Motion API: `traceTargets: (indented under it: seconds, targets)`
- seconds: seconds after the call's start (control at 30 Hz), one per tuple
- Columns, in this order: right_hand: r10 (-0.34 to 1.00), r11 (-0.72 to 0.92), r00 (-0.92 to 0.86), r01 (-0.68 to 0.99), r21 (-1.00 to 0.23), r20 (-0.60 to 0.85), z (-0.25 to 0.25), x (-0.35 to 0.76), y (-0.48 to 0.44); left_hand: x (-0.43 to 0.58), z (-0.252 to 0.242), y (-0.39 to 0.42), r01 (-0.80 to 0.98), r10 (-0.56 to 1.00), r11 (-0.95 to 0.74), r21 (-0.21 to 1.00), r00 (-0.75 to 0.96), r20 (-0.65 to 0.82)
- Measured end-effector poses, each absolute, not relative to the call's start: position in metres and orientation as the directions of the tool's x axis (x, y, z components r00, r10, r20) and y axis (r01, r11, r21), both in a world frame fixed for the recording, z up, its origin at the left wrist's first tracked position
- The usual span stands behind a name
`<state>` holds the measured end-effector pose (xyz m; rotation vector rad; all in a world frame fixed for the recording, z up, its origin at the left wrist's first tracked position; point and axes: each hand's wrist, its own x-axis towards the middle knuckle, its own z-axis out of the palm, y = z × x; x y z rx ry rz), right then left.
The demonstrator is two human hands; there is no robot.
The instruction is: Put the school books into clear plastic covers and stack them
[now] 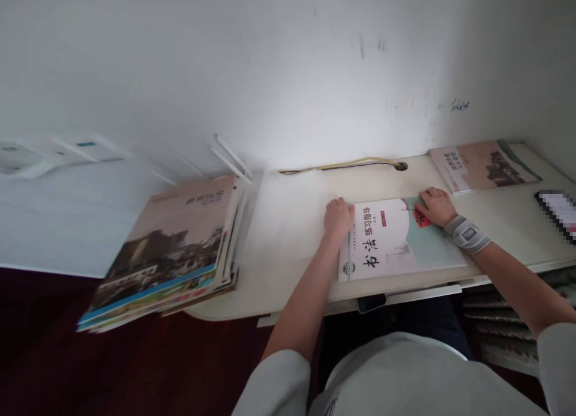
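Note:
A calligraphy exercise book [396,254] in pale green and white lies flat on the white desk, turned sideways to me, with a red diamond on its cover. My left hand [338,219] is closed at the book's far left corner, its fingers curled over the edge. Across the far right part of the cover, my right hand [436,206] bends its fingers round the far edge and partly covers the red diamond. The right wrist wears a grey band [468,232]. The undersides of both hands are hidden.
A stack of books [180,230] sits at the desk's left end, partly overhanging. A pinkish history book [483,165] lies at the back right, with a phone-like device [558,212] nearer the right edge. A yellow cable [355,162] runs along the wall into a hole [401,166].

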<state>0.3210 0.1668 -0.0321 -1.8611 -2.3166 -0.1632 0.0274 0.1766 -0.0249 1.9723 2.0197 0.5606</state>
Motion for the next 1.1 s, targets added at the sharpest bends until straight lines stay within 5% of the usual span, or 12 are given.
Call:
traceTargets:
  seconds: [0.23, 0.57, 0.73, 0.83, 0.9, 1.0, 1.1]
  targets:
    - [0.974, 0.080, -0.054, 0.991, -0.110, 0.221, -0.034, 0.330, 0.177, 0.017, -0.014, 0.191, 0.727, 0.984, 0.087, 0.681, -0.168, 0.054]
    - [0.853, 0.442, -0.368, 0.886, -0.138, 0.371, -0.035, 0.299, 0.173, 0.010, -0.018, 0.184, 0.186, 0.969, 0.209, 0.960, -0.172, -0.178]
    - [0.845, 0.490, -0.391, 0.838, -0.239, 0.364, -0.015, 0.287, 0.181, 0.005, -0.008, 0.174, -0.163, 0.995, 0.089, 0.983, -0.024, -0.094]
    - [0.826, 0.556, -0.444, 0.743, -0.374, 0.346, 0.003, 0.292, 0.186, 0.000, -0.002, 0.171, 0.012, 0.999, -0.012, 1.000, -0.046, 0.013]
    - [0.800, 0.600, -0.502, 0.668, -0.441, 0.328, 0.015, 0.296, 0.188, 0.001, 0.006, 0.169, 0.287, 0.969, -0.145, 0.947, -0.151, 0.194]
    - [0.750, 0.656, -0.592, 0.610, -0.445, 0.294, 0.032, 0.297, 0.189, 0.017, 0.026, 0.162, 0.713, 0.858, -0.349, 0.608, -0.017, 0.513]
    - [0.734, 0.671, -0.630, 0.614, -0.417, 0.253, 0.048, 0.292, 0.187, 0.045, 0.048, 0.158, 0.791, 0.821, -0.525, 0.314, 0.374, 0.432]
